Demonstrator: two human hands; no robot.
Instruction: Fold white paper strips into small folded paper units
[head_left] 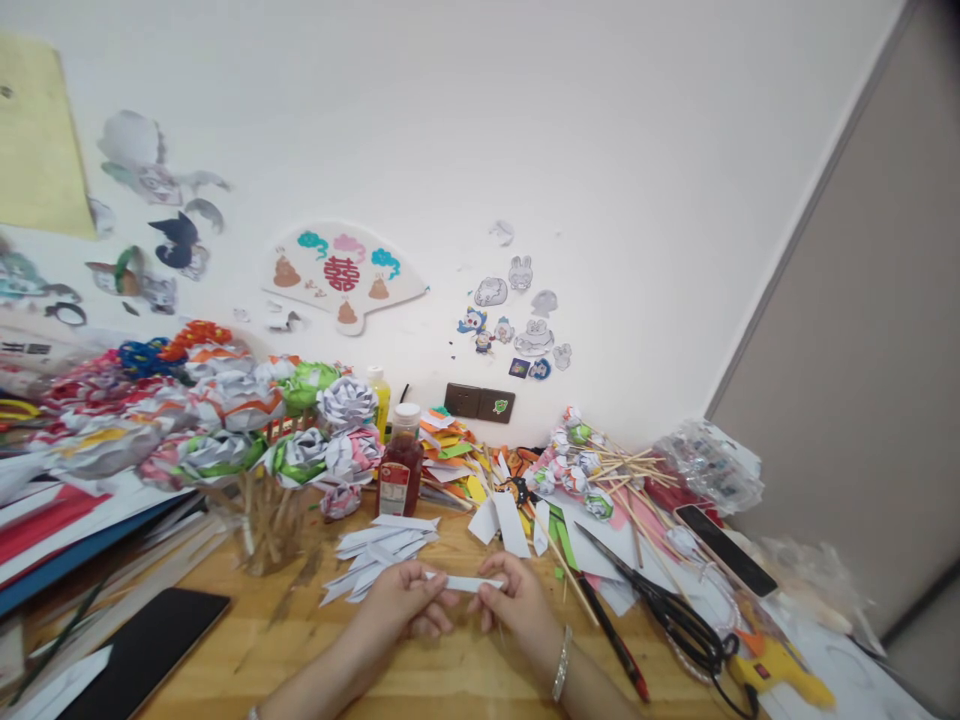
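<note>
A narrow folded strip of white paper (471,583) is stretched level between my two hands above the wooden table. My left hand (411,598) pinches its left end between thumb and fingers. At the other end, my right hand (516,603) pinches it the same way; a bracelet circles that wrist. Just beyond my left hand lies a loose heap of folded white paper strips (381,545). Several flat white paper pieces (511,522) lie beyond my right hand.
Paper flowers on sticks fill a clear container (262,530) at left, beside a red-brown bottle (400,465). A black tablet-like slab (150,650) lies front left. Scissors (675,615), a red-black pen (611,635), a phone (726,548) and a yellow glue gun (784,675) crowd the right.
</note>
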